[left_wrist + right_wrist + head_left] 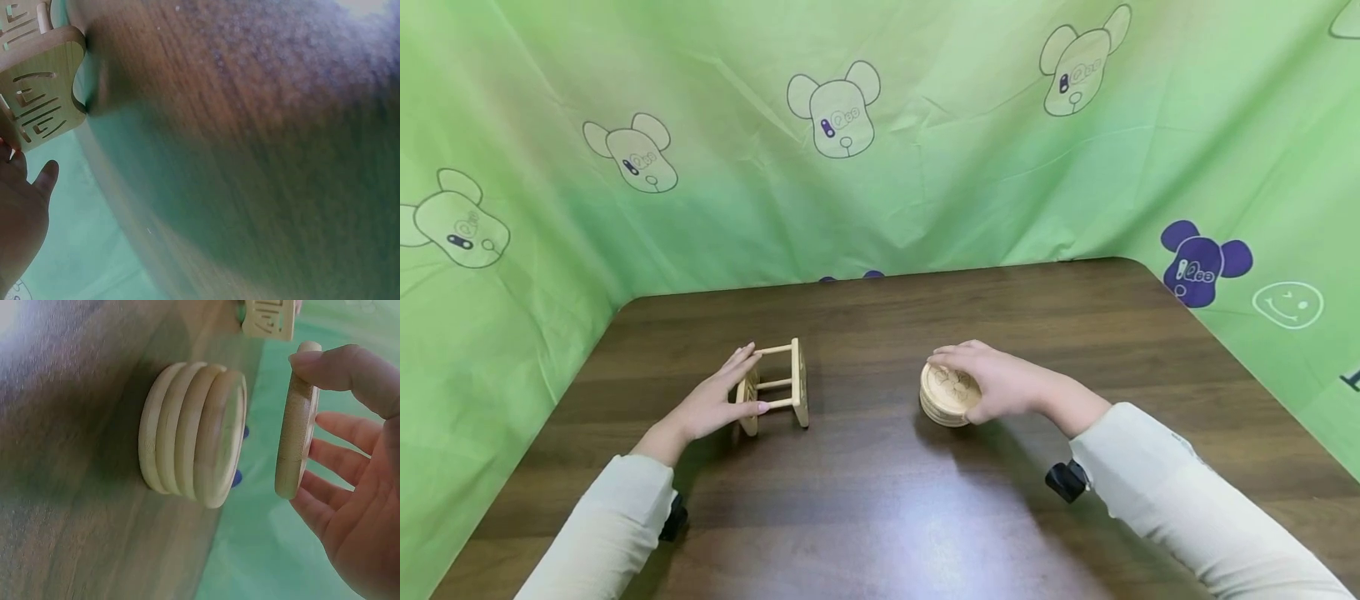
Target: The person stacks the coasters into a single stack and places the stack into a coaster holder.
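A round light-wood coaster [951, 386] is pinched at its rim between the thumb and fingers of my right hand [1000, 379]. In the right wrist view this coaster [297, 425] hovers, tilted on edge in the rotated picture, over a stack of several similar coasters [187, 434]; a gap parts them. From above it hides most of the stack. To the left stands a wooden coaster holder [800, 383], two end panels joined by thin rods. My left hand [715, 404] holds its left side, thumb at the near edge, fingers at the far edge. Slots pierce its panel [40, 90].
The brown wooden table [850, 492] carries both the holder and the stack, with bare wood between them. Green printed cloth [730, 225] hangs behind and along the sides. A small black device [1066, 481] sits under the right cuff.
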{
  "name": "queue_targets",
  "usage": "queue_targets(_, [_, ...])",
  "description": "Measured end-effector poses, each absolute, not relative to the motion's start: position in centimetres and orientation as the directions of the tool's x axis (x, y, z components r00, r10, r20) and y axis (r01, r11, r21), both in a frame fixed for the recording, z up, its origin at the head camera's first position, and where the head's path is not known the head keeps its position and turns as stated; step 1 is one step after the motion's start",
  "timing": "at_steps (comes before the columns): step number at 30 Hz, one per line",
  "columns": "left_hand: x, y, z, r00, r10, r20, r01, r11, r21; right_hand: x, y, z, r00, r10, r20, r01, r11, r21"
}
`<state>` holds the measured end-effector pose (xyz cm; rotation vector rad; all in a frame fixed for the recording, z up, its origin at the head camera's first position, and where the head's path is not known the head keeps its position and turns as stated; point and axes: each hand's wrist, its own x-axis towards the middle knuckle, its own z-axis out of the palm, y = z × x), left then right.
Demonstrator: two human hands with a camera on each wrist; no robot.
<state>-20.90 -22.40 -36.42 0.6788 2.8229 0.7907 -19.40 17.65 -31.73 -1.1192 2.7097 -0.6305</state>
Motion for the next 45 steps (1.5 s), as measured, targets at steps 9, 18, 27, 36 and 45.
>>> queue_targets(9, [-20.8, -22.4, -36.4, -0.891, 0.454, -0.006, 0.382, 0.758, 0.528, -20.4, 17.8, -32.2, -0.728, -0.686, 0.012, -0.627, 0.658, -0.417])
queue_targets(18, [-20.9, -22.2, -36.4, -0.892, 0.452, -0.009, 0.378, 0.757, 0.533, -21.2, 18.2, -32.8, -0.738, -0.675, 0.008, -0.626, 0.679, -0.384])
queue_targets(27, [-21.0, -22.2, -36.6, -0.89, 0.455, 0.006, 0.389, 0.754, 0.53, -21.4, 17.9, -33.3, -0.745, -0.667, -0.007, -0.614, 0.69, -0.382])
queue_targets(36, [-20.9, -22.2, -36.6, -0.889, 0.457, 0.005, 0.388, 0.748, 0.539, -21.7, 18.0, -34.0, -0.756, -0.654, -0.016, -0.601, 0.704, -0.378])
queue_targets(45, [-20.9, -22.4, -36.6, -0.89, 0.455, 0.011, 0.39, 0.751, 0.533, -22.0, 17.9, -34.2, -0.75, -0.661, -0.011, -0.609, 0.698, -0.377])
